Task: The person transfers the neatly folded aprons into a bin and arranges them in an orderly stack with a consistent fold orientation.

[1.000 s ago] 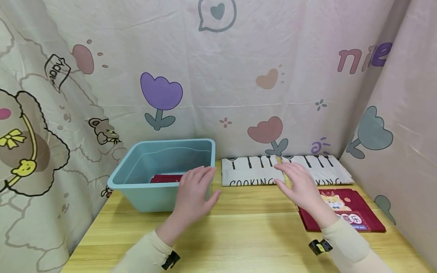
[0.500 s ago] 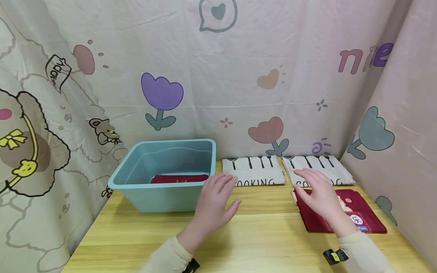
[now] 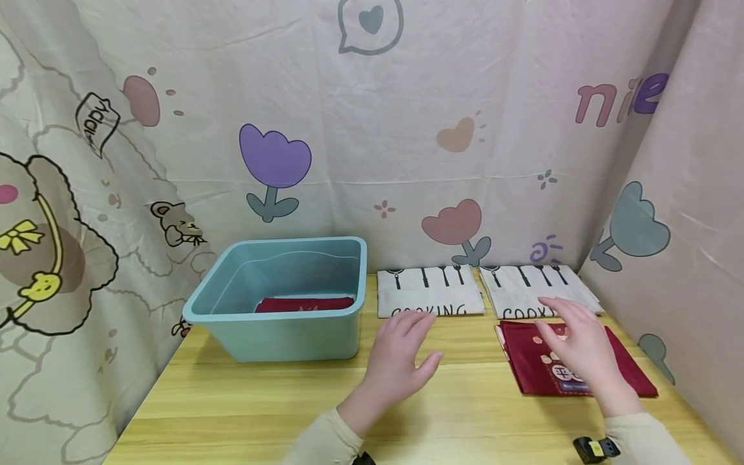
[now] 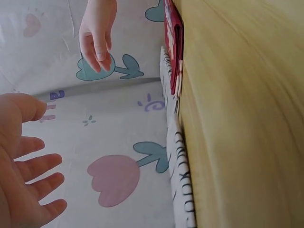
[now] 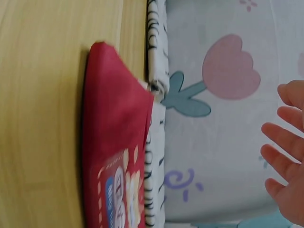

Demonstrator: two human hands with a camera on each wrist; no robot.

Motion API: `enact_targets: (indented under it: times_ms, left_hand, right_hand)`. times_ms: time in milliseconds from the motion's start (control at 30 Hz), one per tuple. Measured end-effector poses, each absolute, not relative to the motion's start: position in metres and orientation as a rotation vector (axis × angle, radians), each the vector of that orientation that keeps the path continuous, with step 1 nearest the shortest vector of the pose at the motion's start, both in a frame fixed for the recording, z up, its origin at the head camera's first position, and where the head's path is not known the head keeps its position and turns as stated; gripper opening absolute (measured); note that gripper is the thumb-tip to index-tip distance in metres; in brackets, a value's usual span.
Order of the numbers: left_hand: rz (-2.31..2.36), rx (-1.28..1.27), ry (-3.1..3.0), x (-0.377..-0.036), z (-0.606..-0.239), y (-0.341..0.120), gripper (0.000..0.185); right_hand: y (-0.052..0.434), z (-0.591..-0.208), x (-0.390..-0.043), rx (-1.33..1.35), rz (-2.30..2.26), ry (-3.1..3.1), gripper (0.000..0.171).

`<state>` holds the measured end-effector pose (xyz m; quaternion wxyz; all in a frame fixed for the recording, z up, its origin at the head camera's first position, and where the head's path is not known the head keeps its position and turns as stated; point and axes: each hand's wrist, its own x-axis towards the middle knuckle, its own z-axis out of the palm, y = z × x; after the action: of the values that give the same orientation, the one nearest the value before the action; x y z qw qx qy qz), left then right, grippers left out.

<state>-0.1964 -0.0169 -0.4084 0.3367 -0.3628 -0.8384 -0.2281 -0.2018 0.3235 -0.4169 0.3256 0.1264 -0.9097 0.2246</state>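
My right hand [image 3: 581,345] hovers over a folded dark red cloth [image 3: 526,368] with a printed cartoon patch, its fingers spread and holding nothing. My left hand [image 3: 398,358], also relaxed and bare, is above the table between the bin and that cloth. In the right wrist view the red cloth [image 5: 116,109] lies flat, apart from the fingers [image 5: 282,137]. The left wrist view shows the left hand [image 4: 23,166] raised off the tabletop. Two folded white cloths lettered COOKING, a left one [image 3: 430,294] and a right one [image 3: 535,290], lie behind.
A light blue plastic bin [image 3: 279,336] stands at the left of the wooden table [image 3: 244,413], with folded red cloth [image 3: 305,304] inside. A printed curtain [image 3: 372,129] hangs close behind and along both sides.
Both hands have moved right and nearer to me. The left hand has left the bin's front right corner; the right hand has come over the red cloth. Bin and cloths stay put.
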Motion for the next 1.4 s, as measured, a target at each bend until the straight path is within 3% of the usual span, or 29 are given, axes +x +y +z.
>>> enact_targets:
  times_ms: [667,1067,1400]
  left_hand:
    - [-0.970,-0.813,-2.543,-0.195,-0.422,0.043,0.058]
    - [-1.066,-0.798,-2.585,-0.192,-0.439,0.079,0.053]
    - [-1.538,-0.598,-2.629,-0.196,-0.443,0.105,0.053]
  right_hand:
    - [0.379,-0.435,-0.194,0.032,0.626,-2.522,0.046]
    - [0.403,-0.444,-0.194,-0.148,0.660,-2.632,0.056]
    - [0.423,-0.446,-0.199,-0.259,0.775,-2.704,0.061]
